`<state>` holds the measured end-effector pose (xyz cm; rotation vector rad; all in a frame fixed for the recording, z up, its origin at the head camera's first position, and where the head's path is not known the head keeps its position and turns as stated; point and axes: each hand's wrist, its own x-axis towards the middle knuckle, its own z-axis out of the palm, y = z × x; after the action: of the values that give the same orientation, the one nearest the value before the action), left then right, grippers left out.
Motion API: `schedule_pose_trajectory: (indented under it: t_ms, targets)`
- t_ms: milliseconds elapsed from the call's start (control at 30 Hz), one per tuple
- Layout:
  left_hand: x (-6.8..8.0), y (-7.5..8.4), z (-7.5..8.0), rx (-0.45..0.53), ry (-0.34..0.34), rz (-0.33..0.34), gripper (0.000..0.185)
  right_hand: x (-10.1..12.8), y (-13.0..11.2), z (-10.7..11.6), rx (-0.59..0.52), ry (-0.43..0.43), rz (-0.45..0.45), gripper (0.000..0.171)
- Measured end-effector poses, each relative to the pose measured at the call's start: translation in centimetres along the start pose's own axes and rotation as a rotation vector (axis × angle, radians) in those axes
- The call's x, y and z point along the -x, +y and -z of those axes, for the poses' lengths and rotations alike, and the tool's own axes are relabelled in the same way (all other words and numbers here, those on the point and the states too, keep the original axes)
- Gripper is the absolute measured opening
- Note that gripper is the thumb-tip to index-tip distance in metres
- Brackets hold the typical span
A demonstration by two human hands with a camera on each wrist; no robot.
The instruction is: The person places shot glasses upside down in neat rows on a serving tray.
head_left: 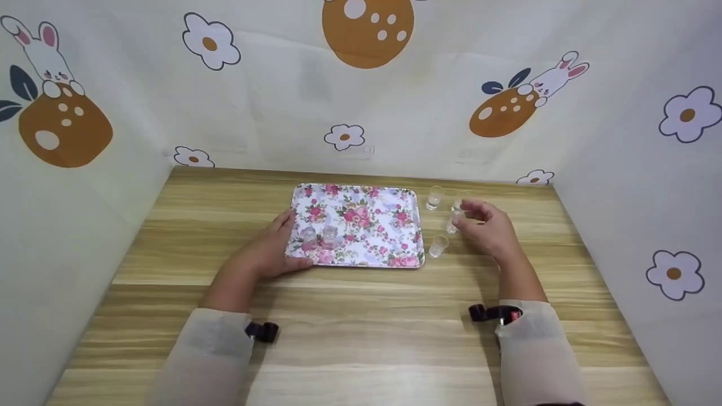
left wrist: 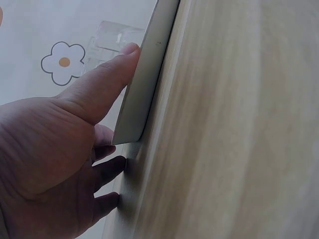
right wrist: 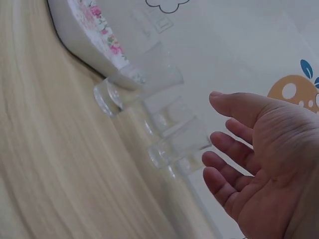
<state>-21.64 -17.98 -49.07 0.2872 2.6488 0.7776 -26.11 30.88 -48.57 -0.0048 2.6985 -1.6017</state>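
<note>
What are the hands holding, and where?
The left hand grips the flowered tray at its near-left corner. The right hand holds nothing.

A: What pattern covers the rectangular floral tray [head_left: 361, 225]?
B: Pink roses with green leaves on a white ground; its rim is pale.

A: And the small clear glass cups [head_left: 439, 246]?
B: Colourless and see-through.

A: The light wooden table [head_left: 361, 327]?
B: Pale yellow-brown, with long darker grain streaks.

A: The cream cloth backdrop [head_left: 282, 101]?
B: White flowers with orange centres, orange spotted ovals, white rabbits with pink ears, dark blue leaves.
</note>
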Motion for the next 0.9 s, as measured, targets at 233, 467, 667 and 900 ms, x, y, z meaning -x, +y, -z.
schedule_pose_trajectory:
  t_ms: [233, 467, 667, 900]
  targets:
    - [0.1, 0.1, -0.1, 0.006, 0.002, 0.000, 0.128, -0.3, 1.4, -0.6, 0.047, -0.054, -0.080, 0.063]
    - [0.1, 0.2, 0.0, 0.006, 0.005, 0.004, 0.128, -0.3, 2.0, -1.0, 0.179, -0.054, -0.107, 0.049]
    - [0.1, 0.3, 0.0, 0.014, 0.005, 0.011, 0.128, -0.5, 2.4, -1.1, 0.226, -0.033, -0.090, 0.043]
    - [-0.1, 0.1, -0.1, 0.006, -0.007, 0.007, 0.129, -0.5, 2.6, -1.2, 0.250, -0.017, -0.080, 0.043]
